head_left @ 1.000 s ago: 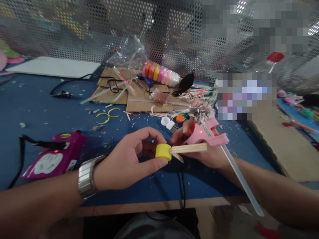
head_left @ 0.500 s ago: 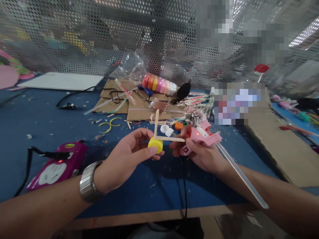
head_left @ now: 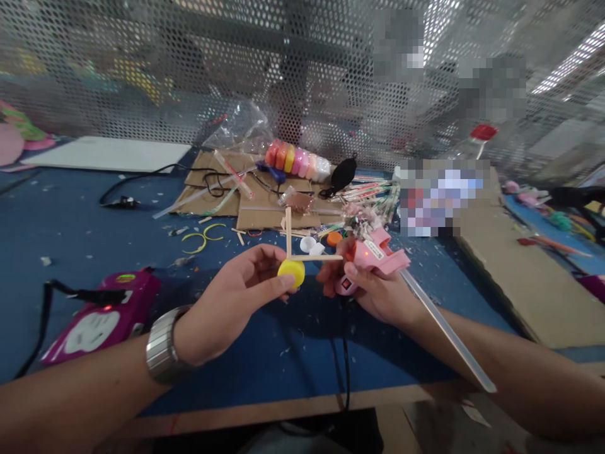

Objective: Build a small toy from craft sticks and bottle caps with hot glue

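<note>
My left hand (head_left: pixel 250 277) is closed on a yellow bottle cap (head_left: pixel 292 273), its thumb across the cap's face. Two pale wooden sticks (head_left: pixel 289 233) meet in an L at the top of the cap; one stands upright, the other points right toward my right hand. In my right hand (head_left: pixel 373 290) is a pink hot glue gun (head_left: pixel 378 252) with a small red light lit. A clear glue stick (head_left: pixel 449 331) sticks out of its back, over my right forearm, and a black cord hangs below. Whether its nozzle touches the sticks I cannot tell.
Beyond my hands lie white caps (head_left: pixel 308 244), an orange cap (head_left: pixel 334 239) and yellow ring pieces (head_left: pixel 195 243). A purple power box (head_left: pixel 108 315) sits at left. Cardboard (head_left: pixel 265 217), colourful clay tubs (head_left: pixel 297 160) and a red-capped bottle (head_left: pixel 472 145) stand farther back, before a perforated metal screen (head_left: pixel 189 75).
The whole view has shifted slightly, so things appear a little farther left. Both hands keep their holds on the yellow cap and the glue gun.
</note>
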### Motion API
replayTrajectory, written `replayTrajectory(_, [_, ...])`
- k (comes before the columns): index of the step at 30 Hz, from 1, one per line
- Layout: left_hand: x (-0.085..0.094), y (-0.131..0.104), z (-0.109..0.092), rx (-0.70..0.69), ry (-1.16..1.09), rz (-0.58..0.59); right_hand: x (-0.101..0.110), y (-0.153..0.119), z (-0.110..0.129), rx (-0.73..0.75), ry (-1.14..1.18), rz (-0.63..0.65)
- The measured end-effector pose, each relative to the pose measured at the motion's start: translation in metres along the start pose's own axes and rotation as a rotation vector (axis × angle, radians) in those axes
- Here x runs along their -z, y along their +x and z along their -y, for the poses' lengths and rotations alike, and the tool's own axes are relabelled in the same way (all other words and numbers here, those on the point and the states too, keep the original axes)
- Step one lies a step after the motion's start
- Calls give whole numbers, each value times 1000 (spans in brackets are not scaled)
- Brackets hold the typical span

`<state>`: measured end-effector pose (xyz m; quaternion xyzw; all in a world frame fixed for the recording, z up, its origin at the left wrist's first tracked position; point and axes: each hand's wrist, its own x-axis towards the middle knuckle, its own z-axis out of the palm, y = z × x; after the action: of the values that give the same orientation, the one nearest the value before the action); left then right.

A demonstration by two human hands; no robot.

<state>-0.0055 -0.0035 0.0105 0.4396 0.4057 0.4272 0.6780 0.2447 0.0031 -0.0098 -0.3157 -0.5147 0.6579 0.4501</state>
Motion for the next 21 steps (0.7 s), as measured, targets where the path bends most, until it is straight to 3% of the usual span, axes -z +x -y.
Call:
replayTrajectory(14, [3,0,-1,-16,51,-8,3,1,0,1,0,-3])
replayTrajectory(21, [-2,-2,-9,-34,48,-83,6,3,-3,31,-5,7])
